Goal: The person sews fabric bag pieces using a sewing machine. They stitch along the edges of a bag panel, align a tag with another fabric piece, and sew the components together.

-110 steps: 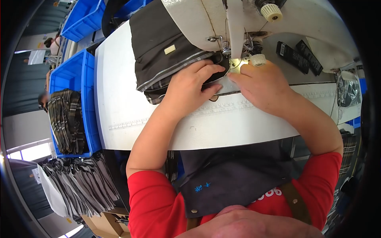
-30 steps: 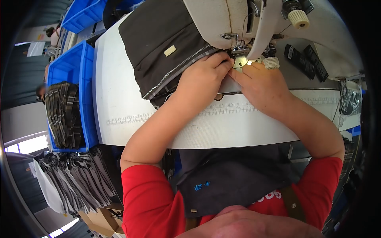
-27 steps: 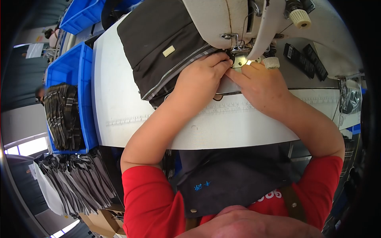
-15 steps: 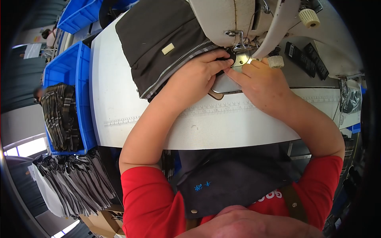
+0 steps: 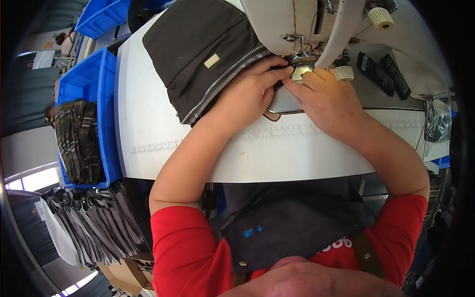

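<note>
A dark fabric bag piece with a silver zipper and a small pale label lies to the left of the sewing machine. My left hand is closed on its edge beside the presser foot, thumb and fingers pressed together on the cloth. Across the metal needle plate, my right hand has its fingers bent, and its index fingertip meets the left thumb. Whatever lies under the right fingertips is hidden. Checked lining shows below the zipper.
Black printed tags lie on the machine bed at right. A printed ruler crosses the white table. Checked cloth fills a blue bin at left, above a hanging stack of grey pieces. Another person is far left.
The bag piece has turned slightly, its lower zipper end moving a little right. My left hand has shifted slightly with it; both hands stay close to the presser foot.
</note>
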A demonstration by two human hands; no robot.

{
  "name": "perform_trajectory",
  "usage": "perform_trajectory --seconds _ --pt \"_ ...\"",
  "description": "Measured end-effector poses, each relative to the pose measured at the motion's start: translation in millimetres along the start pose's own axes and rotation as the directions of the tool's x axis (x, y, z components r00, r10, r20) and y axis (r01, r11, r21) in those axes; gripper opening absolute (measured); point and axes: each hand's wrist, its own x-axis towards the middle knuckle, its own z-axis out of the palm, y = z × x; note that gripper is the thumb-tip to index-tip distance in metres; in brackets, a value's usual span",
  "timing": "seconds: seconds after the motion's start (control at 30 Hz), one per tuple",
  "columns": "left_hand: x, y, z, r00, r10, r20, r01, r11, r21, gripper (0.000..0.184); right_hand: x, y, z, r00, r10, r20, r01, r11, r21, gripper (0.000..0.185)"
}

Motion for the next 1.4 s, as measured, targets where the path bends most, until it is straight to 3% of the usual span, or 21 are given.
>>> perform_trajectory --seconds 0.07,0.2,0.33,0.43,0.5,0.6,0.73,1.13,1.4 --pt "-3 1 2 0.995 -0.103 0.009 0.103 0.981 -0.165 0.045 2 0 1 0.995 -0.017 -0.095 0.022 0.998 0.053 0.036" --pt "-6 12 8 0.99 -0.143 0.014 0.143 0.976 -0.164 0.048 0 3 3 0.993 -0.031 -0.113 0.037 0.998 0.057 0.033" --pt "-12 32 11 0.987 -0.144 -0.072 0.145 0.989 0.003 0.047 -4 4 4 0.996 -0.027 -0.086 0.035 0.994 0.099 0.03" --pt "-8 39 -2 0.984 -0.177 0.032 0.175 0.983 0.056 0.05 -5 3 2 0.998 -0.04 -0.053 0.045 0.995 0.094 0.029" --pt "-3 41 -10 0.987 -0.11 0.119 0.074 0.959 0.273 0.054 -5 1 0 0.998 -0.05 -0.037 0.053 0.995 0.085 0.029" --pt "-7 19 -4 0.996 0.022 0.087 -0.038 0.982 0.186 0.057 -5 1 -3 0.999 -0.04 -0.031 0.042 0.995 0.088 0.03" --pt "-15 12 3 0.998 -0.023 0.053 0.021 0.999 0.047 0.057 -4 2 -2 0.999 -0.051 -0.007 0.051 0.994 0.098 0.032" --pt "-12 20 21 0.997 -0.039 -0.06 0.048 0.986 0.161 0.053 -1 3 3 0.999 -0.025 -0.046 0.03 0.994 0.108 0.024" --pt "-12 35 32 0.985 -0.137 -0.108 0.148 0.984 0.101 0.053 -5 4 5 0.997 -0.018 -0.074 0.025 0.995 0.094 0.023"
